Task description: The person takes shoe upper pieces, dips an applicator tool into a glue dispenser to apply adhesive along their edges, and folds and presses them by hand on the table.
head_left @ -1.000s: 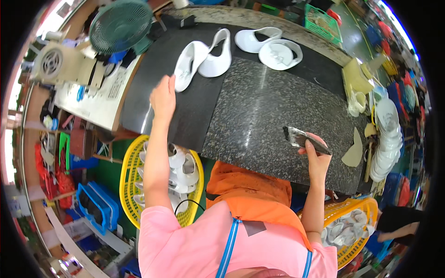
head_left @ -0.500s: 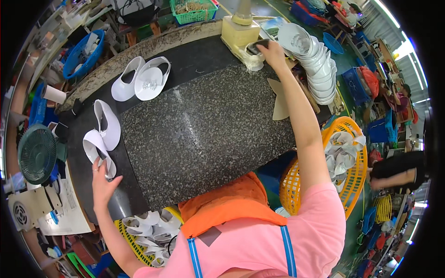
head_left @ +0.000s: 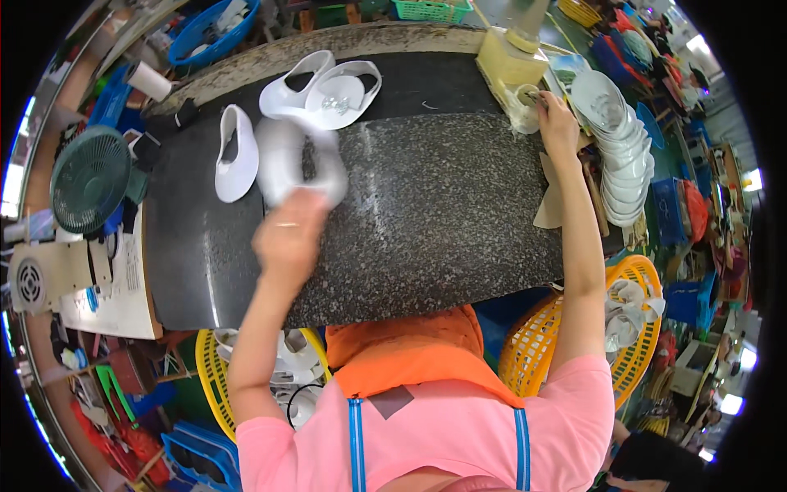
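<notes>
My left hand is closed on a white shoe upper, held above the granite slab and smeared by motion. To its left lies another white shoe upper, and beyond it a pair of white shoe uppers. At the far right my right hand is closed on a small dark-handled brush. Its head is at the white, glue-coated mouth of a pale yellow glue pot.
Nested white shoe pieces curve along the table's right side, beside a beige flat piece. Yellow baskets with white pieces stand at both sides of my body. A green fan and a white spool are at the left.
My left hand has lifted a shoe upper from the table's left side and moved right and away from me. My right hand stays at the glue pot. The whole view has shifted.
</notes>
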### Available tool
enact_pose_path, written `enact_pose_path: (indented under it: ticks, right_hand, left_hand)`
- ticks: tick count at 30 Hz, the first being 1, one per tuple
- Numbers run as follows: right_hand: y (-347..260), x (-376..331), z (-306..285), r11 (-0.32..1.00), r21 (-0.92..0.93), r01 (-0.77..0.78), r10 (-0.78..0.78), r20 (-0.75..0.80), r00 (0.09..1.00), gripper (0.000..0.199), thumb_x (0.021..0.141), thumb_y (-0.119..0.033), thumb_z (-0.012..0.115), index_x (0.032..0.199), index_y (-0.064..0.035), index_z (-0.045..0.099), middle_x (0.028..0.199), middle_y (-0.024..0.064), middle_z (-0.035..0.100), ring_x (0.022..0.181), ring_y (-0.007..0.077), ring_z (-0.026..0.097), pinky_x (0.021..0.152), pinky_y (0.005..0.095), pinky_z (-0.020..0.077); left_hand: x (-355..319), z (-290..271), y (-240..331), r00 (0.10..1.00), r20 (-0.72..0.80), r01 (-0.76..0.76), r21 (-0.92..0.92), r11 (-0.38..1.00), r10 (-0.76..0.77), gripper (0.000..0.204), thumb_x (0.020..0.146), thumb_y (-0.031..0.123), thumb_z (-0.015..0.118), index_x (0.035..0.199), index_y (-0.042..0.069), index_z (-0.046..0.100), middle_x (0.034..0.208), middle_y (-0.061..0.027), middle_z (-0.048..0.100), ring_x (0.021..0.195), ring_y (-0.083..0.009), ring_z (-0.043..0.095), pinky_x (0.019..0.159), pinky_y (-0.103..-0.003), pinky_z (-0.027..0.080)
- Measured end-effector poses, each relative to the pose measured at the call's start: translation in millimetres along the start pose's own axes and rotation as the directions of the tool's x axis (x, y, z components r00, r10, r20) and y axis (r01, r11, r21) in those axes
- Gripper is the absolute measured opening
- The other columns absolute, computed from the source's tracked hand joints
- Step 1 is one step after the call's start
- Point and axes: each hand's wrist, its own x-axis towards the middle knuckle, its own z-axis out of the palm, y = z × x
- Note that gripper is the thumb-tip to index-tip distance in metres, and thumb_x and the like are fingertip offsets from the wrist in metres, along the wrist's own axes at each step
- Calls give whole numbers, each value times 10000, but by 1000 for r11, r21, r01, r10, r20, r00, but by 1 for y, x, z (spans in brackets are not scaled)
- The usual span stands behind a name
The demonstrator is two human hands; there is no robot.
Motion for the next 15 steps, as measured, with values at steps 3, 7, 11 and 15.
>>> enact_pose_path:
  ticks: [3, 7, 11, 15]
  right_hand:
    - [-13, -11, -13, 1000, -3, -1, 1, -84, 996, 272, 859, -174, 537, 1122, -109, 566, 915, 175, 634, 859, 365, 601, 728, 413, 472]
    - [-14, -28, -32, 469, 648, -600, 435, 422, 795, 283, 826, -122, 562, 1082, 0, 559, 792, 108, 639, 567, 137, 611, 432, 270, 461]
    - [-141, -60, -71, -77, 731, -678, -73, 674, 735, 272, 823, -116, 579, 1068, 2, 588, 807, 98, 647, 561, 131, 613, 464, 238, 506]
    - [-235, -91, -48, 568, 787, -240, -454, 544, 706, 210, 816, -61, 576, 1019, -29, 618, 883, 139, 653, 670, 250, 640, 628, 344, 523]
  left_hand:
    - [-23, 27, 37, 967, 178, -151, -181, 972, 183, 286, 736, 50, 571, 1019, 50, 614, 1018, -147, 605, 894, -298, 616, 719, -338, 530]
    - [-42, 25, 43, 981, 193, 70, -232, 970, -24, 312, 719, 47, 572, 1026, -7, 592, 1029, -162, 578, 953, -320, 592, 744, -346, 527]
    - [-46, 16, 42, 961, 276, 41, -253, 967, 31, 317, 707, 23, 565, 1019, -34, 581, 1048, -155, 566, 1014, -316, 566, 795, -351, 513]
    - [-50, 10, 44, 971, 238, 49, -244, 968, 11, 315, 706, 30, 568, 1016, -27, 583, 1020, -143, 565, 991, -301, 574, 801, -354, 508]
